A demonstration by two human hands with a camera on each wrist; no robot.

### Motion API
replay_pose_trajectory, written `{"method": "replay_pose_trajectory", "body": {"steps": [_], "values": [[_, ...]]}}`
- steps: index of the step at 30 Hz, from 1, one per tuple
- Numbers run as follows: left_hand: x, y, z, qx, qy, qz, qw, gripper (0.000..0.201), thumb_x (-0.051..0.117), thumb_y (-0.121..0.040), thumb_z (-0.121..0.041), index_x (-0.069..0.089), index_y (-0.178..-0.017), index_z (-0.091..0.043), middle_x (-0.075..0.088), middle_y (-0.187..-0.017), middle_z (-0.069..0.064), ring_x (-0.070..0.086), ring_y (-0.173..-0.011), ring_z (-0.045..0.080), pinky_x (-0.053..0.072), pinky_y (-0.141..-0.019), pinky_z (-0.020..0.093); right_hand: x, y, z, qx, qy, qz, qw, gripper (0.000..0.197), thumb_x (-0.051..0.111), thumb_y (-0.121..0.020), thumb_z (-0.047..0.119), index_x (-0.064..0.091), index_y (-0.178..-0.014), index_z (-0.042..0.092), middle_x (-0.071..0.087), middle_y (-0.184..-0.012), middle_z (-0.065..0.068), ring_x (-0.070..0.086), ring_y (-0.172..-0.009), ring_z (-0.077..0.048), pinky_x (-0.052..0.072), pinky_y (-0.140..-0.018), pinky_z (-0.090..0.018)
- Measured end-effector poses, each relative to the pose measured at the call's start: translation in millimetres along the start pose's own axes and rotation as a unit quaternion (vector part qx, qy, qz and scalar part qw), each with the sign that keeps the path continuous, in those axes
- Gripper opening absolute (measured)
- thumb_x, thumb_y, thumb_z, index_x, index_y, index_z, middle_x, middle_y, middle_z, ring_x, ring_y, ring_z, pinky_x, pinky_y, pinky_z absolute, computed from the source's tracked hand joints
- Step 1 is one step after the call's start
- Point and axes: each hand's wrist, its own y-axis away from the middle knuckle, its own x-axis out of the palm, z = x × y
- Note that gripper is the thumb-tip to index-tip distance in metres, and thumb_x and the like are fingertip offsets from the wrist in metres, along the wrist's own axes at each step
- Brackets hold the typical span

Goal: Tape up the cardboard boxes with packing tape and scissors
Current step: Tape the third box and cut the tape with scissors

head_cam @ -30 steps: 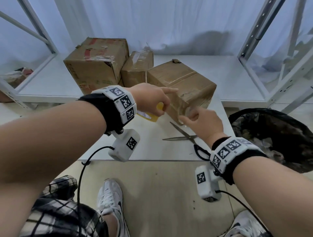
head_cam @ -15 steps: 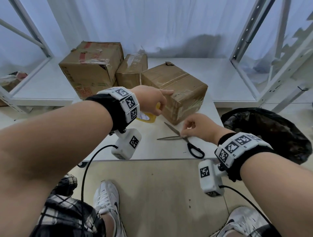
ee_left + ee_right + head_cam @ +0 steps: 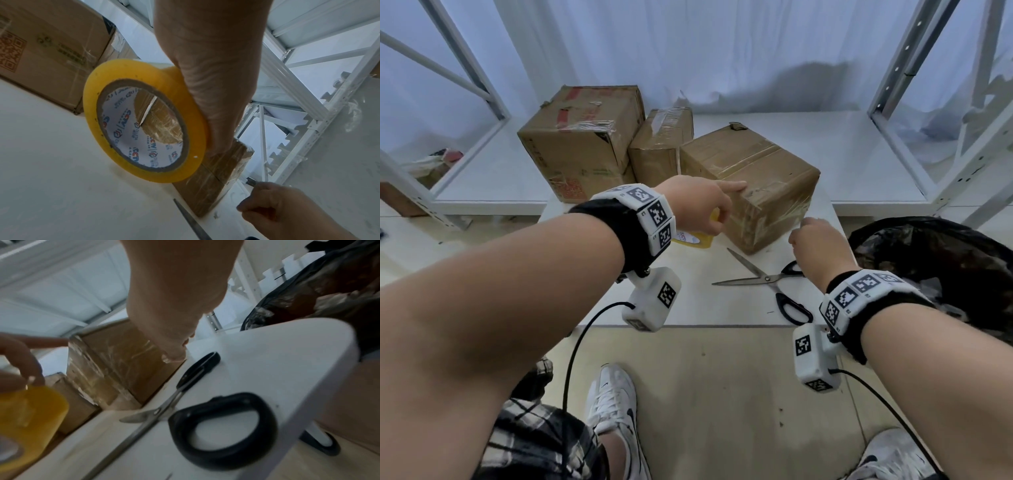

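Boxes [image 3: 748,181]: three on the table [image 3: 698,305], one tape roll [image 3: 144,123] gripped in the left hand [image 3: 697,205] (index finger on the near box), one pair of scissors [image 3: 767,279], right hand [image 3: 816,245] curled, pinching something I can't make out.

A small white table [image 3: 688,308] bears a taped cardboard box [image 3: 753,181] at its far edge and open black-handled scissors [image 3: 767,279] nearer the front. Behind it, two more boxes, a large one [image 3: 578,144] and a smaller one [image 3: 661,144], apparently rest on a low white shelf [image 3: 808,164].
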Motion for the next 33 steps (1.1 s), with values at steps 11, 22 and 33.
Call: {"method": "replay_pose_trajectory", "body": {"steps": [11, 22, 33], "values": [[6, -2, 7, 0.023, 0.071, -0.026, 0.997, 0.007, 0.058, -0.089, -0.031, 0.063, -0.085, -0.029, 0.016, -0.155, -0.026, 0.058, -0.105, 0.009, 0.050, -0.077, 0.032, -12, -5, -3, -0.018, -0.094, 0.066, 0.993, 0.027, 0.040, -0.096, 0.021, 0.061, -0.110, 0.010, 0.062, -0.105, -0.010, 0.056, -0.097, -0.030, 0.045, -0.080, -0.035], [-9, 18, 8, 0.020, 0.207, -0.066, 0.976, 0.006, 0.063, -0.089, -0.030, 0.067, -0.091, -0.026, 0.029, -0.154, -0.011, 0.031, -0.139, 0.012, 0.026, -0.113, 0.033, -54, 16, 48, -0.002, -0.571, 0.023, 0.821, 0.068, 0.066, -0.062, 0.069, 0.060, -0.105, 0.017, 0.065, -0.103, -0.012, 0.064, -0.093, -0.021, 0.056, -0.084, -0.037], [-15, 25, -2, 0.011, 0.248, -0.091, 0.964, 0.015, 0.063, -0.089, -0.035, 0.066, -0.099, -0.025, 0.047, -0.138, -0.007, 0.044, -0.125, 0.011, 0.032, -0.103, 0.026, -69, 14, 47, -0.002, -0.599, 0.001, 0.801, 0.014, 0.072, -0.085, 0.016, 0.067, -0.082, 0.003, 0.067, -0.075, -0.011, 0.062, -0.068, -0.018, 0.056, -0.067, -0.026]]}}
